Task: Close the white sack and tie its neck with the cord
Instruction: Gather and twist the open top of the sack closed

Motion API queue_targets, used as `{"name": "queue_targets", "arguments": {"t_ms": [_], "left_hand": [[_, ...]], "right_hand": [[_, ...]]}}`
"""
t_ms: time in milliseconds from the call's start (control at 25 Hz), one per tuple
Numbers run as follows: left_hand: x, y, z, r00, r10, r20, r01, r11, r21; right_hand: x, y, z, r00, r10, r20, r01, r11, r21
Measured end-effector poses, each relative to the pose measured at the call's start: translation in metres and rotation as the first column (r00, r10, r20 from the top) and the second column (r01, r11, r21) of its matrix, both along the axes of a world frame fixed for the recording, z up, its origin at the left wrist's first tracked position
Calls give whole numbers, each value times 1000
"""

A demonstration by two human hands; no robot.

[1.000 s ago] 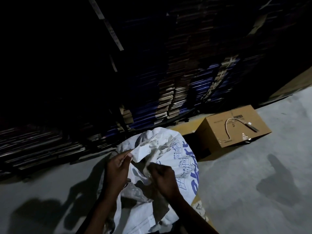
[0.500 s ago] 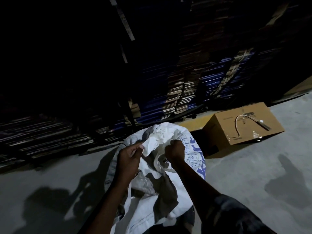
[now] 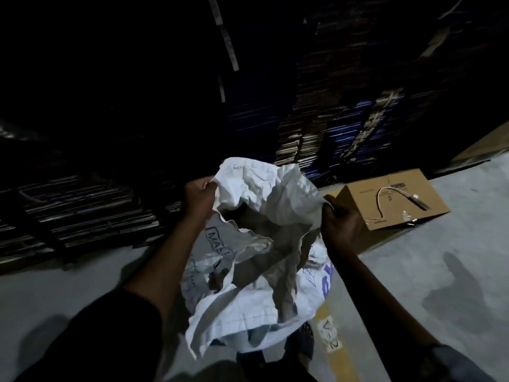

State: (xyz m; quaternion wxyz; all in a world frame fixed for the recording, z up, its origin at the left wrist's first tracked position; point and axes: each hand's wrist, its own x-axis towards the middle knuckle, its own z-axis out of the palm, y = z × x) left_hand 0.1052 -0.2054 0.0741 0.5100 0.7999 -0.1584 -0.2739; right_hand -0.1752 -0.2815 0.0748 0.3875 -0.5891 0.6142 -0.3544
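Head view, nearest first: two dark sleeves (image 3: 91, 334) come in from the bottom edge, and below the sack one foot in a dark sandal (image 3: 303, 341) stands on the grey concrete floor (image 3: 413, 285). Beside that foot runs one yellow floor line (image 3: 334, 351) with a white label; its marking looks like "V-12" but is too blurred to be sure.

One white sack (image 3: 248, 307) stands between the arms, its mouth pulled wide open and crumpled. Blue printing runs down its right side and boxed letters starting "MA" show on its left, the rest hidden by folds. The left hand (image 3: 199, 198) is closed, pinching the left edge of the sack's rim. The right hand (image 3: 340, 226) is closed around the right edge of the rim, well apart from the left.

Just behind the right hand sits one cardboard box (image 3: 396, 201) on the floor, with small print too faint to read. One pale cord (image 3: 385, 193) with a dark end lies curved on top of it. Farthest back, tall stacks of flat cardboard sheets (image 3: 316, 133) fill the dark background.
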Motion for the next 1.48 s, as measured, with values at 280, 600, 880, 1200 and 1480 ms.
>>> {"name": "queue_targets", "arguments": {"t_ms": [280,600,880,1200,1480], "left_hand": [[-9,80,23,997,-22,-71,17,997,-72],[-94,293,42,966,-243,-82,250,965,76],[-169,315,0,975,-205,-86,218,958,188],[-164,264,-31,978,196,-77,-182,971,152],[-154,241,16,992,122,13,-122,992,10]], "right_hand": [[-16,53,-2,991,77,-107,-65,992,110],[-47,144,24,847,440,-298,-488,866,-109],[-49,163,22,482,692,-537,-868,462,-183],[-28,155,28,144,721,-678,-987,153,-47],[13,149,34,75,759,-647,-994,111,15]]}}
